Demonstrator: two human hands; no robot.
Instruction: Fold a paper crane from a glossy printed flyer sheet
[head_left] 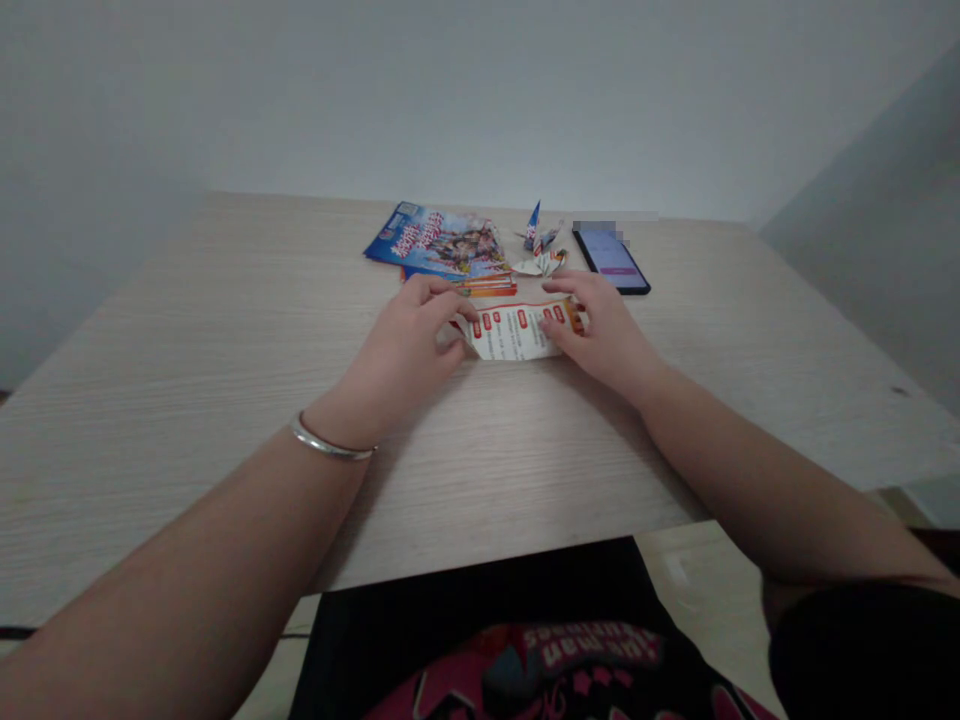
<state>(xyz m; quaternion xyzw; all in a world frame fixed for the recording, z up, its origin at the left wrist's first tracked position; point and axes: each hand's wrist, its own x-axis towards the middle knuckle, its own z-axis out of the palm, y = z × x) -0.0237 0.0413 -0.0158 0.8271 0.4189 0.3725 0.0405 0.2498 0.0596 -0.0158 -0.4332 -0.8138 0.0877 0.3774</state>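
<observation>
A folded printed paper (514, 335), white with red labels and small text, lies on the table between my hands. My left hand (420, 335), with a silver bangle on its wrist, grips the paper's left end between thumb and fingers. At the right end, my right hand (600, 325) has its thumb on the printed face and curled fingers at the orange edge. Part of each end is hidden under the fingers. Just beyond the paper stand folded paper cranes, one with a blue upright point (533, 228) and one mostly white (541, 264).
Blue illustrated leaflets (442, 240) lie in a loose stack behind my left hand. A phone (611, 258) with its screen lit rests behind my right hand. The pale wood-grain table (225, 320) meets a plain wall at the back.
</observation>
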